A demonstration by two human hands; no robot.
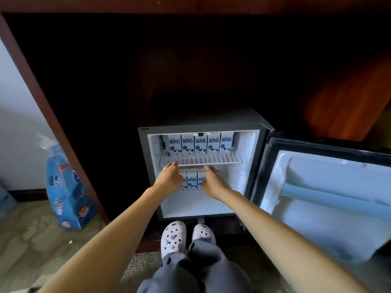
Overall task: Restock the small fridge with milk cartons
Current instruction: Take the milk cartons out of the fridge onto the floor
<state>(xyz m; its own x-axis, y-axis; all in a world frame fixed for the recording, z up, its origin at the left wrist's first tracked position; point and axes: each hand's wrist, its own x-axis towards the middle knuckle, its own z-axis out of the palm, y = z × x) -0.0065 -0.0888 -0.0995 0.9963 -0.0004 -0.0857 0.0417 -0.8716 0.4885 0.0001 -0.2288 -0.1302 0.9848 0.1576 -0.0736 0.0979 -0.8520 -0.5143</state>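
The small grey fridge [148, 166] stands open under a dark wooden cabinet. Several blue-and-white milk cartons [200, 144] stand in a row at the back of its wire shelf [211, 160]. Below the shelf, a group of milk cartons [192, 180] stands upright on the fridge floor. My left hand [169, 177] is against the left side of this lower group and my right hand [213, 182] against its right side, fingers extended. The outer cartons are partly hidden behind my hands. I cannot tell whether either hand grips a carton.
The fridge door [330, 199] hangs open to the right, its inner shelf bar showing. A blue plastic-wrapped milk pack [67, 187] sits on the carpet at the left, beside the cabinet's wooden side panel [53, 115]. My feet in white clogs [186, 235] are just before the fridge.
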